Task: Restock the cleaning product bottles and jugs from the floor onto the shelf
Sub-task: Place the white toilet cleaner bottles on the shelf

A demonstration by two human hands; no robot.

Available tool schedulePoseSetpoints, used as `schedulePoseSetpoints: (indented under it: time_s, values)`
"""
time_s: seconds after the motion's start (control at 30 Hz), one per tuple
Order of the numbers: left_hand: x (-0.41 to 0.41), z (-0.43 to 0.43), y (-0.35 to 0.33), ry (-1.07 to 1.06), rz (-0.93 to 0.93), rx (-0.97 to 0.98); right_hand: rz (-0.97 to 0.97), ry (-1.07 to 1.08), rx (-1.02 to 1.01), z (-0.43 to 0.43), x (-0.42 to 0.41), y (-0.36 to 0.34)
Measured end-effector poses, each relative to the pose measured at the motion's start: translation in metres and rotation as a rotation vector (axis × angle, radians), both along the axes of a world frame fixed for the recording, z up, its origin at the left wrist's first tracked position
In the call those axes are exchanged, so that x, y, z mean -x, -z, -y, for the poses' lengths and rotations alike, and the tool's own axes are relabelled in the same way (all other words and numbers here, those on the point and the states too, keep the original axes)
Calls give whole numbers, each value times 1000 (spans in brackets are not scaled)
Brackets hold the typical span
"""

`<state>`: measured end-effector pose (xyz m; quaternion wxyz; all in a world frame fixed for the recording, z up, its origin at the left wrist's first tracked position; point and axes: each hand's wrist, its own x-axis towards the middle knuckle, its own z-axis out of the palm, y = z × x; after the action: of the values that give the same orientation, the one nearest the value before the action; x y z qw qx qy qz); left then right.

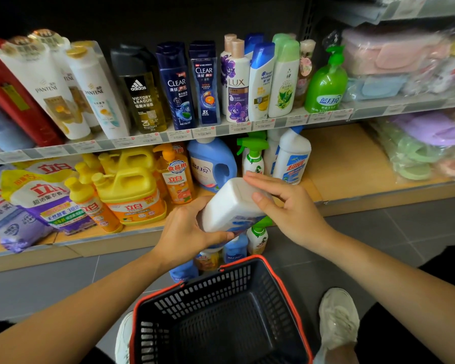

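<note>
White bottle (231, 203) tilts base-first toward one o'clock; left grip (187, 229) clamps its lower body, right grip (286, 208) its base; bare shelf (347, 164) at two o'clock.

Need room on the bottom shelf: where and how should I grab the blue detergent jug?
Take the blue detergent jug by its handle, from the front right: the loop sits on that side, while an orange bottle crowds its left.
</note>
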<state>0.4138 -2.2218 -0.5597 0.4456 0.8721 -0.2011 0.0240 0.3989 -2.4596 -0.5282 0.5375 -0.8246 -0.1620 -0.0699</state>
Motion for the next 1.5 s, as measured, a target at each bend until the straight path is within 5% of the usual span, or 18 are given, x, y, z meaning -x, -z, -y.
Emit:
schedulePoseSetpoints:
  time_s: [0.3, 0.57, 0.7, 0.9, 1.1, 1.3, 1.5]
  values:
    - [-11, -11, 4, -93, -42, 92, 91, -76, 4, 1, 9, 0]
    - [-16, -7, 7, -108, -195, 280, 127, 71, -36, 9, 6, -4]
    - [-16, -7, 6, -121, -311, 466, -21, 39, -10, 9, 7, 7]
    - [-20, -3, 2, -113, -419, 690, -517, 26, 219, 11, 5, 49]
    - [-22, 5, -1, -128, -511, 799, -774, -138, -221, 0, 20, 81]
    - [-30, 14, -4, -14, -624, 850, -724, -4, -589, 8, 18, 81]
    - [-38, 14, -1, -35, -746, 631, -565, 121, -532, 36, 8, 51]
